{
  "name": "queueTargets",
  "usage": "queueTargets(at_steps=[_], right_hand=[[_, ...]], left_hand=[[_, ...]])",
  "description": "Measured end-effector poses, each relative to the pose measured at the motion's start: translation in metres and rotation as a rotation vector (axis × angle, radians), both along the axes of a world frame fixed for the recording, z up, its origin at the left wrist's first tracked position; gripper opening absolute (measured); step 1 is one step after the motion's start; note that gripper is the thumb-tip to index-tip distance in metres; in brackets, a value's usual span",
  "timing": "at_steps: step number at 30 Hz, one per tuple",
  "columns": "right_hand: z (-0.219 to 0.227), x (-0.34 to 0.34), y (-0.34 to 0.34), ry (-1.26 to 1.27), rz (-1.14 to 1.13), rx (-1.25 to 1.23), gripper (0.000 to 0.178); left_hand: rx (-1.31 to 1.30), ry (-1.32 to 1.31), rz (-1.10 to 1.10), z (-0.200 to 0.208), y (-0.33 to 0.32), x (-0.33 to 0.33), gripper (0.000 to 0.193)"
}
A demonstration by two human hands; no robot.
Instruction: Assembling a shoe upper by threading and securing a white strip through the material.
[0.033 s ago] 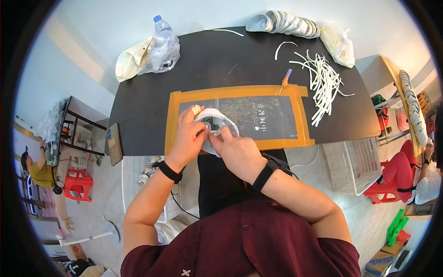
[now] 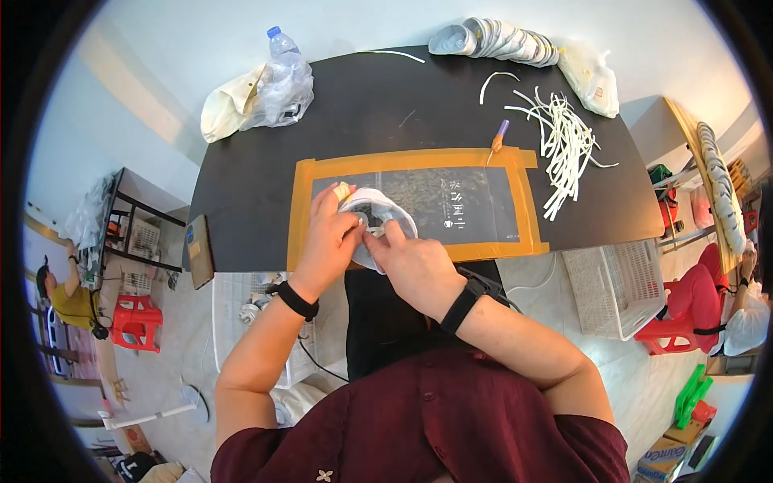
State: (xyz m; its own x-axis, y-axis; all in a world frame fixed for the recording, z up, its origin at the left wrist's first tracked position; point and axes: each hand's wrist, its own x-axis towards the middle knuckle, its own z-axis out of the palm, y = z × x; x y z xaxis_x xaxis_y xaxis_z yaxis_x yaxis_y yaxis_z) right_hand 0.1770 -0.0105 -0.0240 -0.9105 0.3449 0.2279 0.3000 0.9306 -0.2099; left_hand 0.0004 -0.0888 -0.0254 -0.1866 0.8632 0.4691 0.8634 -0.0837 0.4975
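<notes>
Near the table's front edge I hold a round, cup-shaped fabric piece (image 2: 400, 213) with a white rim and a greyish inside. My left hand (image 2: 328, 233) grips its left side, thumb and fingers closed; a pale yellow wrap (image 2: 343, 191) is on one finger. My right hand (image 2: 415, 262) pinches at the lower rim, its fingertips close to the left thumb inside the opening. What lies between the fingertips is too small to make out. Beneath the piece is a dark, clear-covered sheet (image 2: 483, 201) bordered with orange-brown tape (image 2: 527, 201).
A wooden-handled awl (image 2: 498, 143) lies right of centre, beside a pile of white strips (image 2: 564, 153). Farther back are a row of nested greyish cups (image 2: 515, 44) and a plastic bag (image 2: 592, 80). A bottle (image 2: 282, 42) stands back left. White crates (image 2: 616, 286) flank me; people sit at both sides.
</notes>
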Motion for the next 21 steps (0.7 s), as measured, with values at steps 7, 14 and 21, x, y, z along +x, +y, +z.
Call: queueTargets(at_steps=[7,14,21], right_hand=[[-0.003,0.000,-0.001,0.061,0.005,0.106,0.040],[0.000,-0.002,-0.003,-0.042,-0.018,0.073,0.038],[0.000,-0.003,-0.003,-0.073,-0.030,0.080,0.039]], left_hand=[[0.028,-0.023,0.046,-0.006,-0.002,0.002,0.007],[0.026,-0.106,-0.053,-0.010,-0.004,-0.007,0.011],[0.019,-0.107,-0.066,-0.010,0.000,-0.009,0.010]])
